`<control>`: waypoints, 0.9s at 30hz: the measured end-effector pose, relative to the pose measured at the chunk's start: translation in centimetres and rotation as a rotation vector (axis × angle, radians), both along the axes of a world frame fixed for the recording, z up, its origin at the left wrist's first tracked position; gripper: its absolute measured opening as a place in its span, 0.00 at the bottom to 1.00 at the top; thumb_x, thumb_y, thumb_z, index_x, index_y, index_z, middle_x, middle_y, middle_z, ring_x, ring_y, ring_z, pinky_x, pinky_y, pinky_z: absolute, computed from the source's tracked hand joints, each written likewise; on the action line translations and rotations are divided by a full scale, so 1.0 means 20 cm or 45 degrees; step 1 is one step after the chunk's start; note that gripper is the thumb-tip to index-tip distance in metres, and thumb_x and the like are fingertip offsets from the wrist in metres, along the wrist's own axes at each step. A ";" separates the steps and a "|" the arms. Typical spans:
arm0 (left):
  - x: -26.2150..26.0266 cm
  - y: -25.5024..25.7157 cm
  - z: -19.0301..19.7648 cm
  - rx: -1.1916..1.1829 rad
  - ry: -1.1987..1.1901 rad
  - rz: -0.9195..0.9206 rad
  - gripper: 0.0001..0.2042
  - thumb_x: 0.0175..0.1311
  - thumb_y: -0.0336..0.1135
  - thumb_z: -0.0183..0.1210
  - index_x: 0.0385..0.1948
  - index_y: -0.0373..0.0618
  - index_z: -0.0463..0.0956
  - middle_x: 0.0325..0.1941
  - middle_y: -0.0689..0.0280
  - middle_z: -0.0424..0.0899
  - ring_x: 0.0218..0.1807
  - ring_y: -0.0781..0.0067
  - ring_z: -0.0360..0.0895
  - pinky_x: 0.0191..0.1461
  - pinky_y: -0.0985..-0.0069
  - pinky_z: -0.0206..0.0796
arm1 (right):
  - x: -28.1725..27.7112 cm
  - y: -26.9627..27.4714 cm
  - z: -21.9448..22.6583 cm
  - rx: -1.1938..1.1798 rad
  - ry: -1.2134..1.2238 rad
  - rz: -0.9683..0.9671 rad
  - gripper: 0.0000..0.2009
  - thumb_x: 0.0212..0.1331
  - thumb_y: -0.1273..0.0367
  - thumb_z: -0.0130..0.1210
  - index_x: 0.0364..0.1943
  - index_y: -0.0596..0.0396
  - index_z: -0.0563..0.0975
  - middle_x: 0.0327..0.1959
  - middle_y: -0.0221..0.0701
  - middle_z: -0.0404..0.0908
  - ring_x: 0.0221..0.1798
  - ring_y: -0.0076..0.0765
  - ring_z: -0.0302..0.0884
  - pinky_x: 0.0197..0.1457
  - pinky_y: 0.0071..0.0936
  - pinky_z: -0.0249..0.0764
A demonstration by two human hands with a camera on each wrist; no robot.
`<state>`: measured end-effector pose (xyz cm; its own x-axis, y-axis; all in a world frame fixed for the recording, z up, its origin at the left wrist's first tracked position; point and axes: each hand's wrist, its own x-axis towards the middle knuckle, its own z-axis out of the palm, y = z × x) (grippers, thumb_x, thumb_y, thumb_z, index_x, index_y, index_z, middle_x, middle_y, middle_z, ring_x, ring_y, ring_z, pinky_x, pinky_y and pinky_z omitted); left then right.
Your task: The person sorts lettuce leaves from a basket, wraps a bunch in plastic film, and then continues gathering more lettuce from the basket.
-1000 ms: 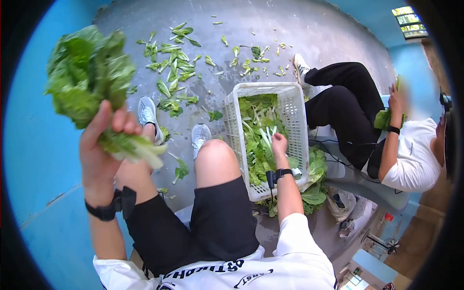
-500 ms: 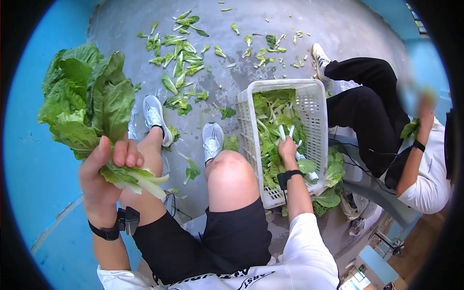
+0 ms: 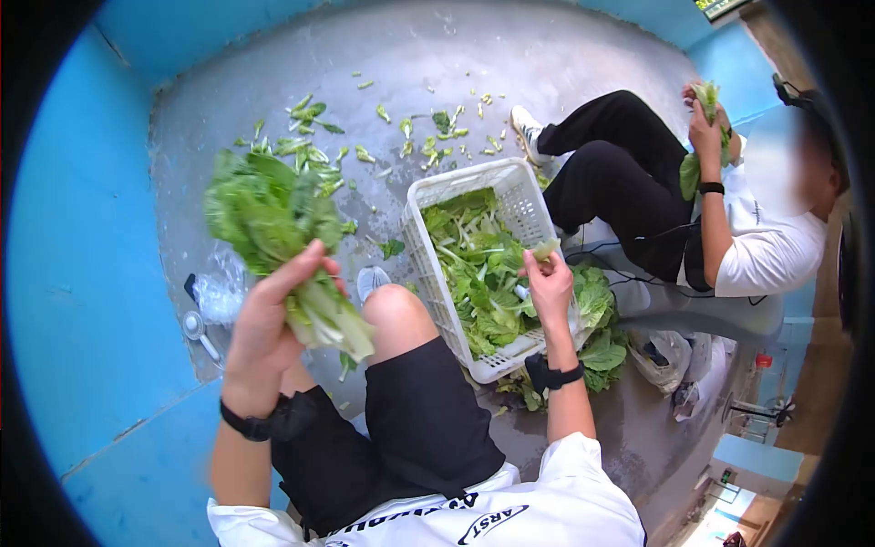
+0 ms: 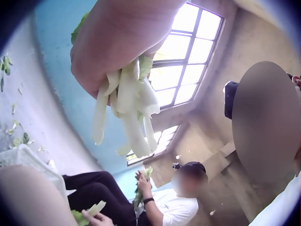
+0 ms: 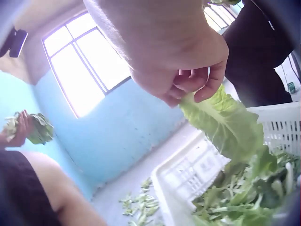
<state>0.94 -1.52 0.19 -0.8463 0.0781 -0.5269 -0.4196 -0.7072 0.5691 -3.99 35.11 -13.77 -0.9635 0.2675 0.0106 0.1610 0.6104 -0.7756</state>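
In the head view, my left hand (image 3: 273, 314) grips a thick bunch of leafy greens (image 3: 264, 214) by its stalks, leaves pointing up and away. The pale stalk ends (image 4: 134, 108) hang below that fist in the left wrist view. My right hand (image 3: 550, 290) is over the near right part of a white plastic basket (image 3: 531, 205). Between its thumb and fingers it pinches a single leaf (image 5: 225, 122) by the stalk end, and the blade droops toward the basket. Loose greens (image 3: 474, 264) with white stalks fill the basket.
Another person (image 3: 756, 219) sits to the right, holding greens. Leaf scraps (image 3: 310, 150) lie scattered over the grey floor. More leaves (image 3: 597, 314) are heaped beside the basket, near a plastic bag (image 3: 661, 360). Clear plastic (image 3: 221, 292) lies by the blue wall (image 3: 100, 301) at left.
My right hand has risen from among the greens in the basket, bringing up a leaf. The left hand and its bunch have swung rightward, nearer my knee. The head view has shifted.
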 end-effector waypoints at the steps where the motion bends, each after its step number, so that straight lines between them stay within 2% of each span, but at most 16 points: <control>1: -0.01 0.04 0.01 0.020 -0.002 -0.024 0.07 0.64 0.35 0.58 0.37 0.44 0.75 0.31 0.65 0.82 0.32 0.71 0.80 0.38 0.71 0.75 | 0.02 -0.04 0.06 -0.351 -0.001 0.094 0.19 0.62 0.55 0.57 0.42 0.59 0.77 0.32 0.33 0.84 0.33 0.24 0.80 0.38 0.24 0.74; 2: -0.01 0.08 0.02 0.040 -0.009 -0.047 0.06 0.64 0.35 0.58 0.37 0.45 0.75 0.31 0.66 0.82 0.32 0.71 0.80 0.39 0.71 0.75 | 0.04 -0.08 0.12 -0.362 0.025 0.101 0.19 0.62 0.55 0.57 0.42 0.59 0.77 0.32 0.33 0.84 0.33 0.24 0.80 0.38 0.24 0.74; 4: -0.01 0.15 0.01 0.093 0.017 -0.098 0.06 0.64 0.34 0.58 0.38 0.45 0.75 0.31 0.65 0.81 0.33 0.71 0.80 0.40 0.71 0.75 | 0.09 -0.15 0.23 -0.736 0.201 0.383 0.28 0.61 0.47 0.53 0.50 0.60 0.72 0.43 0.37 0.81 0.40 0.26 0.79 0.47 0.25 0.74; 5: -0.02 0.17 -0.02 0.117 -0.001 -0.118 0.07 0.63 0.35 0.59 0.38 0.43 0.76 0.32 0.65 0.81 0.35 0.71 0.79 0.41 0.71 0.74 | 0.10 -0.14 0.24 -0.732 0.201 0.547 0.36 0.61 0.39 0.44 0.55 0.60 0.68 0.47 0.41 0.79 0.45 0.28 0.76 0.51 0.27 0.73; 6: -0.02 0.19 -0.05 0.106 0.016 -0.109 0.07 0.63 0.35 0.59 0.38 0.43 0.76 0.32 0.65 0.81 0.35 0.71 0.79 0.41 0.71 0.74 | 0.12 -0.18 0.27 -0.740 0.218 0.561 0.36 0.61 0.39 0.44 0.55 0.60 0.68 0.47 0.41 0.79 0.45 0.28 0.76 0.51 0.27 0.73; 8: -0.05 0.22 -0.10 0.071 0.068 -0.182 0.08 0.62 0.35 0.60 0.36 0.41 0.76 0.33 0.65 0.81 0.35 0.72 0.79 0.42 0.72 0.74 | 0.14 -0.29 0.35 -1.190 0.226 0.585 0.40 0.59 0.34 0.37 0.54 0.60 0.69 0.45 0.41 0.79 0.43 0.31 0.76 0.51 0.30 0.73; 12: -0.06 0.33 -0.18 -0.086 0.169 -0.193 0.07 0.62 0.32 0.61 0.38 0.40 0.77 0.35 0.65 0.82 0.39 0.72 0.80 0.43 0.73 0.73 | 0.19 -0.48 0.43 -1.636 0.139 0.658 0.35 0.60 0.42 0.44 0.55 0.62 0.67 0.45 0.42 0.75 0.42 0.34 0.75 0.45 0.34 0.73; 14: -0.06 0.36 -0.19 -0.099 0.168 -0.148 0.09 0.61 0.31 0.61 0.40 0.39 0.77 0.37 0.64 0.82 0.40 0.71 0.80 0.43 0.73 0.73 | 0.21 -0.54 0.45 -1.862 0.052 0.710 0.28 0.58 0.54 0.51 0.55 0.62 0.66 0.45 0.40 0.74 0.39 0.32 0.74 0.39 0.32 0.73; 16: -0.07 0.39 -0.17 -0.020 0.154 -0.099 0.10 0.61 0.32 0.62 0.41 0.39 0.76 0.38 0.63 0.82 0.40 0.70 0.80 0.43 0.73 0.73 | 0.20 -0.57 0.48 -1.686 -0.066 0.690 0.19 0.63 0.64 0.49 0.55 0.59 0.66 0.44 0.36 0.73 0.35 0.25 0.72 0.36 0.23 0.71; 17: -0.08 0.37 -0.20 0.084 0.135 -0.219 0.10 0.61 0.32 0.62 0.41 0.39 0.75 0.36 0.64 0.81 0.40 0.71 0.79 0.44 0.73 0.74 | 0.20 -0.59 0.50 -1.510 -0.031 0.677 0.16 0.63 0.72 0.48 0.54 0.59 0.66 0.44 0.34 0.74 0.32 0.21 0.71 0.33 0.18 0.69; 18: -0.09 0.37 -0.19 0.085 0.148 -0.220 0.10 0.61 0.32 0.62 0.41 0.39 0.75 0.36 0.64 0.81 0.40 0.71 0.79 0.44 0.73 0.74 | 0.22 -0.62 0.55 -1.352 -0.057 0.620 0.16 0.63 0.72 0.49 0.54 0.59 0.66 0.43 0.32 0.75 0.30 0.19 0.70 0.33 0.16 0.68; 21: -0.06 0.38 -0.18 0.054 0.217 -0.145 0.12 0.62 0.32 0.61 0.44 0.40 0.74 0.37 0.65 0.80 0.40 0.72 0.79 0.44 0.74 0.74 | 0.25 -0.67 0.56 -1.225 -0.033 0.579 0.16 0.63 0.71 0.50 0.54 0.59 0.66 0.42 0.32 0.77 0.30 0.20 0.71 0.34 0.20 0.70; 23: -0.06 0.40 -0.16 0.033 0.332 -0.096 0.13 0.62 0.33 0.61 0.46 0.42 0.73 0.40 0.66 0.79 0.42 0.74 0.78 0.45 0.74 0.74 | 0.26 -0.69 0.55 -0.922 0.265 0.469 0.17 0.62 0.71 0.52 0.53 0.58 0.66 0.40 0.35 0.78 0.31 0.26 0.74 0.35 0.24 0.71; 24: -0.06 0.41 -0.15 0.049 0.338 -0.103 0.13 0.62 0.33 0.61 0.46 0.42 0.73 0.40 0.66 0.79 0.42 0.74 0.78 0.45 0.74 0.74 | 0.26 -0.69 0.55 -0.905 0.270 0.464 0.17 0.62 0.71 0.52 0.53 0.58 0.66 0.40 0.35 0.78 0.31 0.26 0.74 0.35 0.24 0.71; 26: -0.04 0.42 -0.13 0.083 0.325 -0.118 0.16 0.59 0.34 0.65 0.47 0.41 0.74 0.42 0.66 0.80 0.43 0.75 0.78 0.44 0.75 0.73 | 0.27 -0.68 0.54 -0.400 0.389 0.514 0.16 0.60 0.71 0.54 0.51 0.57 0.69 0.37 0.39 0.78 0.32 0.35 0.77 0.38 0.27 0.73; 27: -0.03 0.41 -0.10 0.110 0.277 -0.162 0.16 0.58 0.33 0.66 0.46 0.40 0.75 0.42 0.66 0.80 0.45 0.76 0.77 0.46 0.76 0.72 | 0.28 -0.69 0.58 -0.176 0.419 0.535 0.14 0.56 0.73 0.56 0.48 0.58 0.72 0.40 0.40 0.76 0.39 0.42 0.78 0.42 0.30 0.73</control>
<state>0.42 6.72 -1.75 -0.9195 0.2279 -0.3202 -0.3824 -0.7067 0.5953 1.55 21.36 -2.16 -0.9396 -0.1192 0.3210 -0.3388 0.4589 -0.8214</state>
